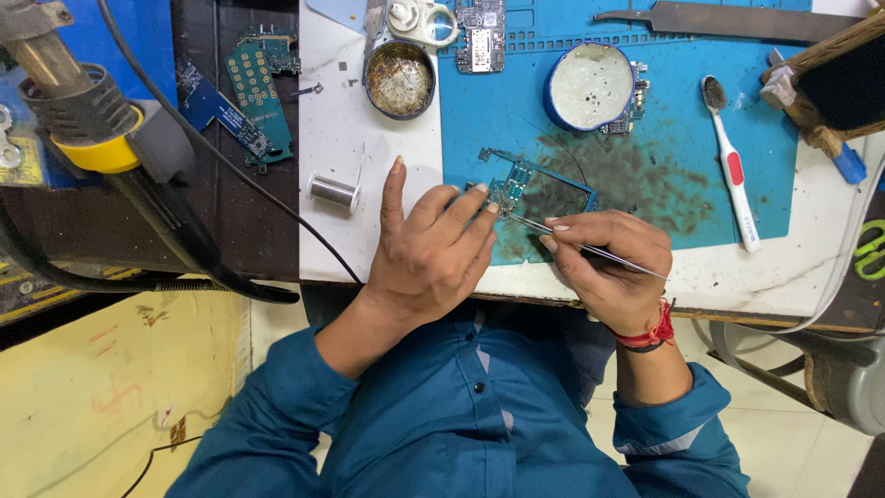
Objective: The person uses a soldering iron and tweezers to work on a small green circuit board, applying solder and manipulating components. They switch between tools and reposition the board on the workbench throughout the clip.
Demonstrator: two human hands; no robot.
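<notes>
The small circuit board (513,187) lies on the blue mat (701,184), pinned by the left hand (433,249) with fingers spread; right-hand (608,267) fingers pinch tweezers (590,249) at it, so rework looks mid-way (board still bare). At twelve o'clock, a tin (399,78) holds brass wool; at one, a round tub (591,85) holds pale paste.

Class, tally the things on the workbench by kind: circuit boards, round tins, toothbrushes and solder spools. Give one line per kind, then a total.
Circuit boards: 5
Round tins: 2
Toothbrushes: 1
Solder spools: 1
Total: 9
</notes>
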